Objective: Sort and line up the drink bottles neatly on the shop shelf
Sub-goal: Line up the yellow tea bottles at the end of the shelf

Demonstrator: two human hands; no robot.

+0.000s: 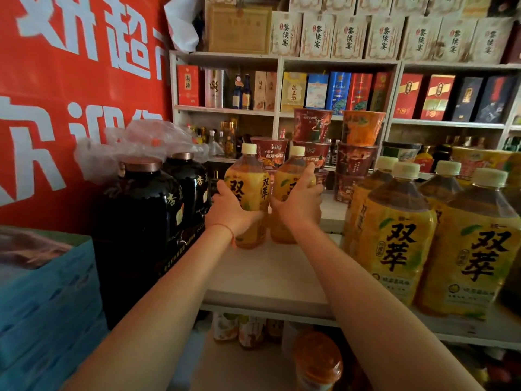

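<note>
Two hands (229, 211) (300, 203) each grip one bottle (248, 190) (287, 182).

red banner (70, 88) is hanging at far left | two black jars (146, 210) are standing just right of the banner | blue crate (48, 300) is sitting below the banner | noodle cups (335, 148) are stacking well right of the banner | boxed liquor (349, 35) is lining the wall shelves up right of the banner
</note>
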